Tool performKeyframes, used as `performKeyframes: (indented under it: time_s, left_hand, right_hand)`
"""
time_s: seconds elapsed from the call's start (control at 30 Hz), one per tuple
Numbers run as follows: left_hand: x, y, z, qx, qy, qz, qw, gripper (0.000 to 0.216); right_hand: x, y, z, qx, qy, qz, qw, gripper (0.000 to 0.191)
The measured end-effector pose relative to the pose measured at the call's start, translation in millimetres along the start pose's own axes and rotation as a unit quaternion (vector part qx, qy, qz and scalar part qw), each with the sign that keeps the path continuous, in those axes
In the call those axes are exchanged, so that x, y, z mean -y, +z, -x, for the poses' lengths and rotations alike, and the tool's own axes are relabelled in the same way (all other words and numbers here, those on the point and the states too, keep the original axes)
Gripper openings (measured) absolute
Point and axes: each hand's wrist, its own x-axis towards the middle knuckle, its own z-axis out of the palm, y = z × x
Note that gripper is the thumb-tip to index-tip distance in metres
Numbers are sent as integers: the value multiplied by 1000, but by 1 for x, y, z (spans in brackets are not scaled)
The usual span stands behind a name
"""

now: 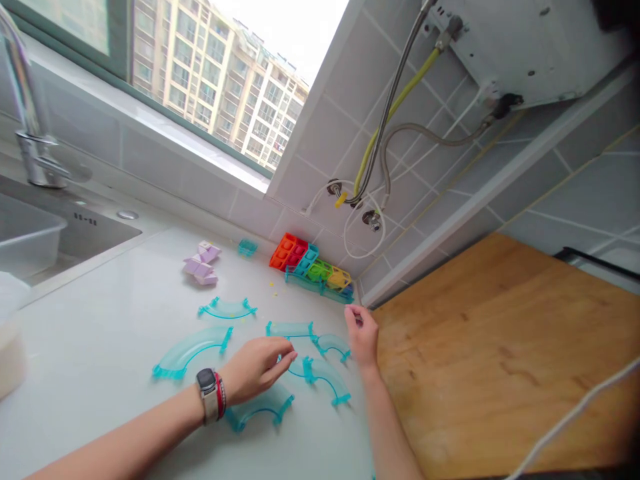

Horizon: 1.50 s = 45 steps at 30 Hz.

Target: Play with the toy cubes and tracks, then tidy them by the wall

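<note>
My left hand (261, 367), wearing a watch, hovers low over the counter with its fingers bent and drawn together. Under and beside it are a curved translucent teal track piece (333, 385) joined to another, and a curved piece (273, 407) partly hidden by the hand. My right hand (364, 333) is closed in a loose pinch by the counter's right edge; what it holds, if anything, is hidden. A straight teal track piece (291, 329) linked to a short curve (334, 345) lies between the hands. Two more curved pieces (197, 348) (227, 309) lie to the left.
Coloured frame-like blocks (305, 259) stand against the wall behind a teal track strip (320, 287). Lilac pieces (201, 263) and a small teal part (247, 247) lie farther back. A sink (100, 230) is on the left, a wooden board (500, 360) on the right.
</note>
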Motion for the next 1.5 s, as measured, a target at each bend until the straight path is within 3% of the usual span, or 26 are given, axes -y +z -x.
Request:
performKeyframes:
  time_s: [0.1, 0.2, 0.37, 0.5, 0.6, 0.7, 0.9, 1.07, 1.23, 1.33, 1.5]
  left_hand:
    - [3, -1, 0, -19, -12, -21, 1000, 32]
    - [4, -2, -1, -49, -10, -42, 998, 29]
    - [6, -5, -4, -88, -8, -67, 994, 16]
    - [9, -17, -8, -121, -44, -88, 988, 22]
    - [5, -35, -17, -81, -69, -118, 987, 29]
    - [-6, -61, -29, 6, -76, -184, 980, 36]
    - [-25, -116, -42, 181, -174, -300, 920, 54]
    - [-13, -137, -22, 222, -260, -370, 864, 46]
    - [1, -134, 3, 225, -305, -397, 836, 57]
    - [6, -129, 11, 215, -318, -392, 836, 55]
    - [12, -132, 17, 202, -307, -338, 866, 48]
  right_hand:
    - [10, -4, 51, -76, 69, -137, 985, 34]
    - [18, 0, 79, -108, 86, -175, 975, 31]
    - [27, 2, 82, -78, 71, -215, 971, 27]
    - [34, 4, 82, -39, 38, -237, 970, 24]
    - [40, 6, 84, -23, 13, -252, 967, 23]
    - [43, 6, 84, -14, 4, -266, 964, 22]
    - [43, 7, 84, 6, 4, -286, 958, 21]
    - [39, 13, 85, 17, 31, -301, 953, 24]
    - [35, 18, 86, 20, 40, -305, 951, 26]
    - [33, 20, 86, 21, 44, -306, 951, 28]
    - [31, 22, 86, 14, 53, -311, 949, 30]
